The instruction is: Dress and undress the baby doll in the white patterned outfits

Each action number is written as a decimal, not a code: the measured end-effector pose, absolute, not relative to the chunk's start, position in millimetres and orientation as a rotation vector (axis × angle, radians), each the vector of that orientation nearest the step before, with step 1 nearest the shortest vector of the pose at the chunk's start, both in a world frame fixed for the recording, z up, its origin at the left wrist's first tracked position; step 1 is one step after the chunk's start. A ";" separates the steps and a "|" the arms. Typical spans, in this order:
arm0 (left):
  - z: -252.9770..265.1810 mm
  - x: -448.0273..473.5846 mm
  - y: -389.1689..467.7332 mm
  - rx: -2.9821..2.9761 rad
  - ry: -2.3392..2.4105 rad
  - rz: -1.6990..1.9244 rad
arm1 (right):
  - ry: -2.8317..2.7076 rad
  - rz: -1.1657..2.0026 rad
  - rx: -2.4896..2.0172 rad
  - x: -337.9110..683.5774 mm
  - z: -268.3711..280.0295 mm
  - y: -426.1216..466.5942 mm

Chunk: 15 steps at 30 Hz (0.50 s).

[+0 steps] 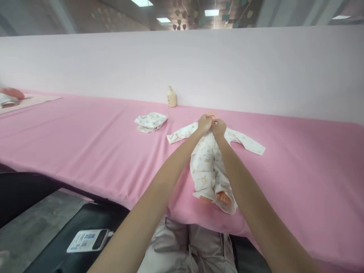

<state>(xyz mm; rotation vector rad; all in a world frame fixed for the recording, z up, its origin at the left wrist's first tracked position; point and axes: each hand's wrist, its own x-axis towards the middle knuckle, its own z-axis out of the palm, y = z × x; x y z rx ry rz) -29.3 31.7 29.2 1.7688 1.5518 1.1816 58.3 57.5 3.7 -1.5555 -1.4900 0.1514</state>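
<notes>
A baby doll lies on its back on the pink sheet, its bare feet point(223, 197) toward me. It wears white printed trousers point(205, 170) and a white long-sleeved baby top point(247, 143) with both sleeves spread out sideways. My left hand point(204, 123) and my right hand point(218, 127) are close together at the top's neckline, fingers pinched on its cloth. Most of the doll's head is hidden behind my hands, as is whatever fastening they cover. To the left lies a folded white printed cloth point(150, 121).
A pump bottle point(171, 97) stands at the back against the white wall point(113, 64). The pink sheet point(93, 132) covers the long table. At the far left, part of another doll point(13, 93) shows. Below the table edge, a card point(88, 240) rests on a black chair point(65, 231).
</notes>
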 end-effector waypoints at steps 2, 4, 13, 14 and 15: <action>27.5 -18.8 49.5 1.773 1.662 1.202 | -1.439 0.183 -1.446 61.3 0.9 58.4; 19.4 -13.1 56.9 1.782 1.724 1.186 | -1.377 0.225 -1.352 63.6 -2.3 59.2; 9.2 -16.1 61.5 1.929 1.827 1.020 | -1.330 0.292 -1.378 64.2 -4.5 60.6; 9.7 -17.1 62.2 1.932 1.800 1.017 | -1.332 0.291 -1.377 63.7 -4.3 60.3; 9.8 -18.1 62.8 1.942 1.772 1.017 | -1.336 0.289 -1.374 63.2 -4.0 59.9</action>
